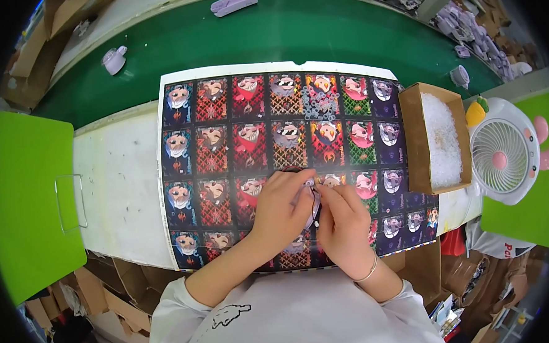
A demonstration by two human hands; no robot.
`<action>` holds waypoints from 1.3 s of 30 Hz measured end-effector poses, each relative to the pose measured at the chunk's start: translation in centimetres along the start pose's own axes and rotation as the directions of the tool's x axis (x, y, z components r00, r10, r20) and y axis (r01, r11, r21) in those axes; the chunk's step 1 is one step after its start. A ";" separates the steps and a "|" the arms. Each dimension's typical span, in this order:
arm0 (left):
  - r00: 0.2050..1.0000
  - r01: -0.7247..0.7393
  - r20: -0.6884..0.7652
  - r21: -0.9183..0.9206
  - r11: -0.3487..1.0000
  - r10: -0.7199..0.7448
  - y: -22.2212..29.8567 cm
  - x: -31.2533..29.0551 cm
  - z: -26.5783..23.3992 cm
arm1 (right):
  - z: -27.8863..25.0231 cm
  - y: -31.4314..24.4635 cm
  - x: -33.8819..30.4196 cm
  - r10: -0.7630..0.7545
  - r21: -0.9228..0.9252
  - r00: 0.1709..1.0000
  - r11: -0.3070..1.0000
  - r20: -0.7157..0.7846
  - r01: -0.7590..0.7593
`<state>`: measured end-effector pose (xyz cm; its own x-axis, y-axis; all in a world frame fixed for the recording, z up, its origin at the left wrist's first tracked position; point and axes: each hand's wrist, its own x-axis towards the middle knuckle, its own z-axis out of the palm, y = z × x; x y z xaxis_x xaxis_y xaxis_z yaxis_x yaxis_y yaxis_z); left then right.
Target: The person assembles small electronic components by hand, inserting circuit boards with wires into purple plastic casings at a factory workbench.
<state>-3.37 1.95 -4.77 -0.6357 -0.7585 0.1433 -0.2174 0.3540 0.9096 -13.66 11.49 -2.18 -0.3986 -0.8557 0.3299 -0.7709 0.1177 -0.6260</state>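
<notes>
Close together over the lower middle of a printed sheet, both hands work on one small lavender plastic part with a dark strip along it. My left hand is closed round its left side. From the right, my right hand pinches at the part with thumb and forefinger. The fingers cover much of the part, so its full shape is hidden. Farther up the sheet lies a loose cluster of small pale rings.
Right of the sheet stands a cardboard box filled with tiny clear pieces, beside a white fan. On the green conveyor belt behind lie a lavender tray-like part and a round lavender part. More lavender parts are heaped at far right.
</notes>
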 end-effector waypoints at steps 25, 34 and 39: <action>0.994 -0.110 -0.025 0.044 0.993 0.111 -0.3 -0.2 0.0 | -3.6 1.7 5.7 -0.182 0.118 0.864 0.983 0.469 0.143; 0.996 -0.076 0.058 0.063 0.995 0.072 -0.9 0.0 0.0 | -4.7 -0.9 12.0 -0.228 -0.019 0.527 0.907 0.819 0.422; 0.998 0.013 0.061 -0.018 1.000 -0.012 -0.1 0.3 -0.7 | -5.8 2.0 11.2 -0.112 -0.158 0.627 0.920 0.771 0.359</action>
<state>-3.01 1.34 -4.60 -0.6767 -0.7283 0.1083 -0.2122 0.3337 0.9185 -22.57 5.08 4.36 0.2192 -0.9383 -0.2674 -0.9308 -0.1189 -0.3457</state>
